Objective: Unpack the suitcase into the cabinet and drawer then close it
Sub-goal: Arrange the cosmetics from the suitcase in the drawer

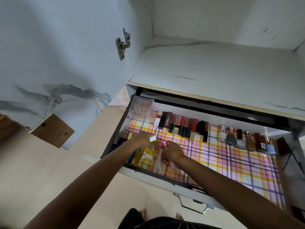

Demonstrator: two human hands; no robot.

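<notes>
The drawer (148, 176) stands pulled out, lined with pink, yellow and purple checked paper. Both my hands are inside its front left corner. My left hand (142, 138) grips a small bottle with a white cap (152, 139). My right hand (172, 152) holds a pink-capped bottle (164, 144), fingers curled round it. Between and under the hands lie yellow bottles (147, 157). The suitcase is out of view.
Along the drawer's back lie a row of lipsticks (183, 125), several nail polish bottles (244, 140) and a clear box (142, 107). Above is the bare marble-patterned cabinet shelf (214, 68); the cabinet door (57, 55) hangs open at left. My feet (145, 214) stand below.
</notes>
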